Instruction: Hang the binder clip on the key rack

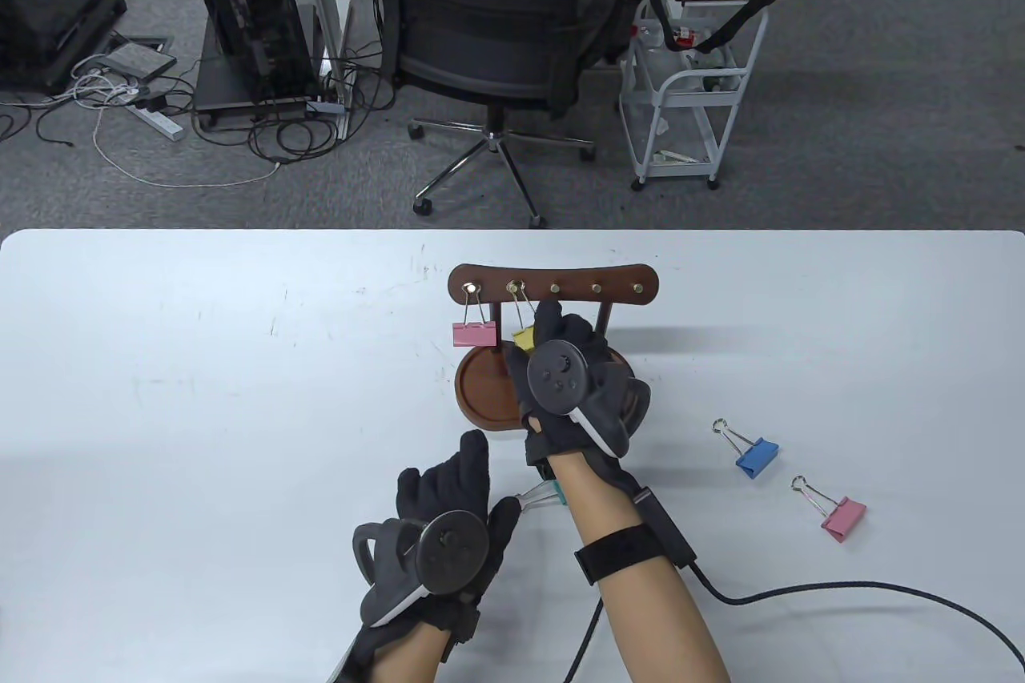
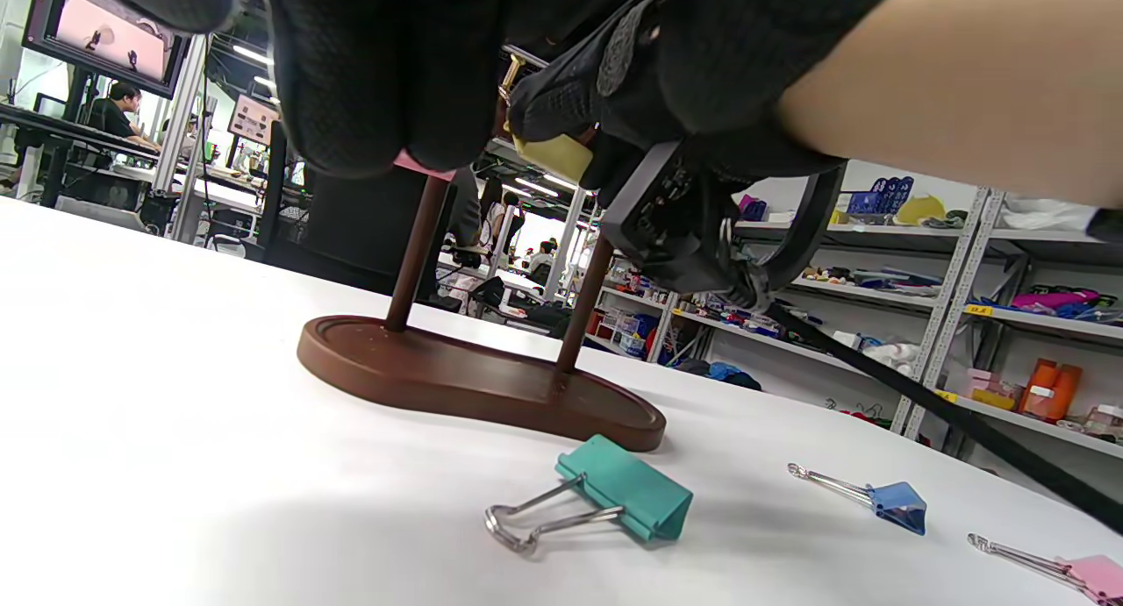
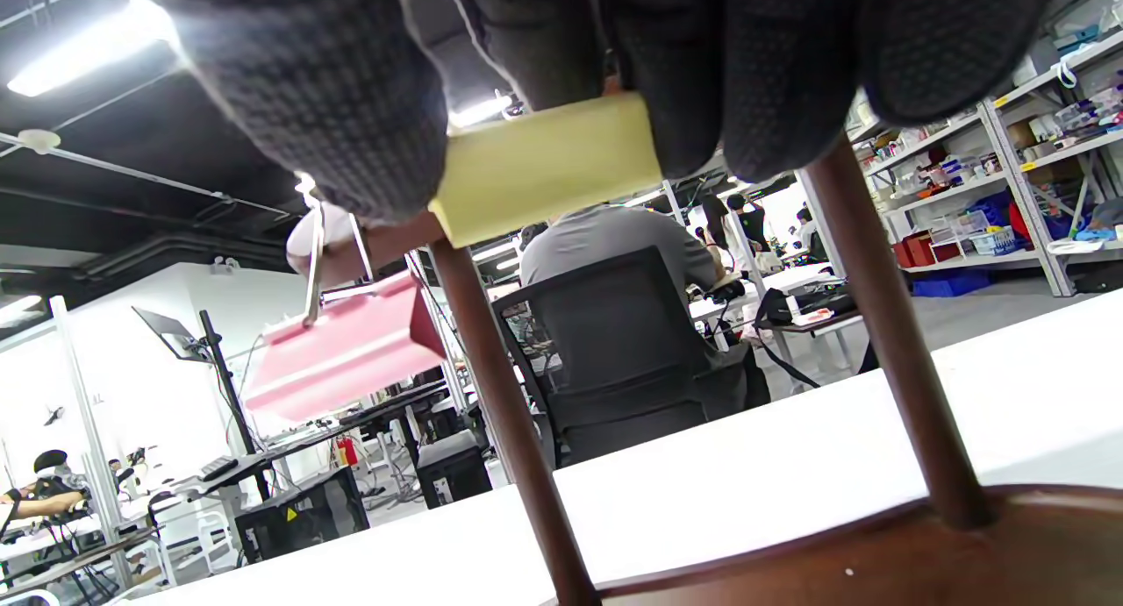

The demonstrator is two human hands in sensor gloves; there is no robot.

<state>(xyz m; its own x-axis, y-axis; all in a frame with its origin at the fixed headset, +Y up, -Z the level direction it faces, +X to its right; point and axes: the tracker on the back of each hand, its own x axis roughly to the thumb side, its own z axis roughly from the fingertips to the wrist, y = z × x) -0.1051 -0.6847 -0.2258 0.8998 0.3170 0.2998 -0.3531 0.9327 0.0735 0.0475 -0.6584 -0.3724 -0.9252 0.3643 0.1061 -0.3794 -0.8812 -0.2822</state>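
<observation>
yellow binder clip (image 3: pixel 544 167) hangs at the second hook of the key rack (image 1: pixel 552 287), pinched by the right hand (image 1: pixel 572 387); confirm the wire loop seats before letting go (left hand (image 1: pixel 440 539) rests holding nothing, fingers loosely curled)

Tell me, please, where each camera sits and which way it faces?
Table view: overhead, looking down; both gloved hands, key rack.
Left wrist view: low under left hand, facing the rack's base and teal clip; right hand above.
Right wrist view: under right hand, looking up past its fingers gripping the yellow clip.
All three show the yellow clip.
</observation>
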